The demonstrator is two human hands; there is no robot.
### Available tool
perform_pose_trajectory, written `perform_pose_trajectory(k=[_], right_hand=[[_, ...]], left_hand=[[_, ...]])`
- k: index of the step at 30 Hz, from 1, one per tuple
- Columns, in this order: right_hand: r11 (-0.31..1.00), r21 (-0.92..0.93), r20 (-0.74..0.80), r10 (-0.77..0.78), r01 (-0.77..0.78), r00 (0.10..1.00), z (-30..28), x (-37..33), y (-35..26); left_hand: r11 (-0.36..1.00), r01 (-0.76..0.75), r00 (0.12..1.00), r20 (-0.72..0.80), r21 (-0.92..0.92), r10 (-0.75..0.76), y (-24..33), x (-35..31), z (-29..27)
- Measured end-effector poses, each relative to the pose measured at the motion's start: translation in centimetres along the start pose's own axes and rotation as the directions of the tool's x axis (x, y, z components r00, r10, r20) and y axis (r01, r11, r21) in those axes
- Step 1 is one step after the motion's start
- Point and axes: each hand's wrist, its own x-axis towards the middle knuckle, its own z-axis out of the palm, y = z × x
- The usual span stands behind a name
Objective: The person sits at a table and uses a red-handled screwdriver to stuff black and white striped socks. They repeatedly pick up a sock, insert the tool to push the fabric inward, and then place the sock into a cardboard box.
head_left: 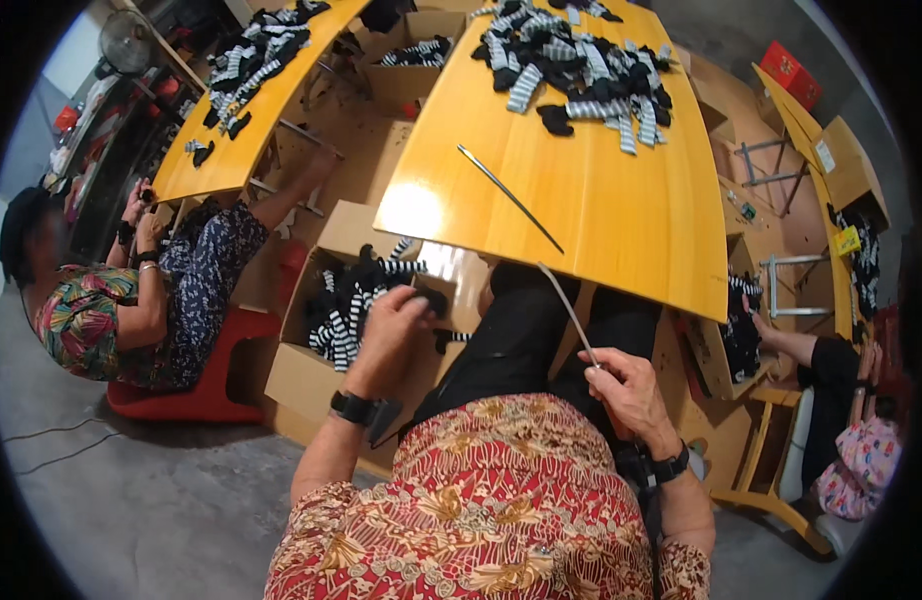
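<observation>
A thin metal rod (571,313) is held in the right hand (626,388), with the fingers closed around it and the tip pointed up and to the left, close to the near edge of the yellow tabletop (621,220). The left hand (389,325) is held over an open cardboard box (311,390), with its fingers bent. It cannot be told whether anything is held there (the fingertips are blurred, and a dark patch is seen just beside them). The box is filled with black and striped cloth pieces (333,338), and the left hand is nearest to these.

On the tabletop, a second rod (511,198) is laid at a slant, well apart from the right hand. A big messy pile (571,75) of black and striped pieces is spread at the far end.

To the left, a red chair (141,400) is used by a person in a leafy shirt (81,315), beside another yellow table (196,150). To the right, a pink shirt (853,475) is worn by another seated person.
</observation>
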Motion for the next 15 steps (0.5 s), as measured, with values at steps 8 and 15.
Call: perform_pose_trajectory(k=[8, 15], right_hand=[[0.997, -0.066, 0.025, -0.039, 0.04, 0.999, -0.1, 1.5, -2.2], [0.971, -0.078, 0.153, -0.212, 0.225, 0.965, 3.0, 3.2, -2.6]], left_hand=[[0.406, -0.035, 0.906, -0.143, 0.913, 0.399, 0.5, -0.5, -5.2], [0.907, 0.231, 0.912, 0.404, -0.353, -0.075, 8.5, -2.0, 4.6]])
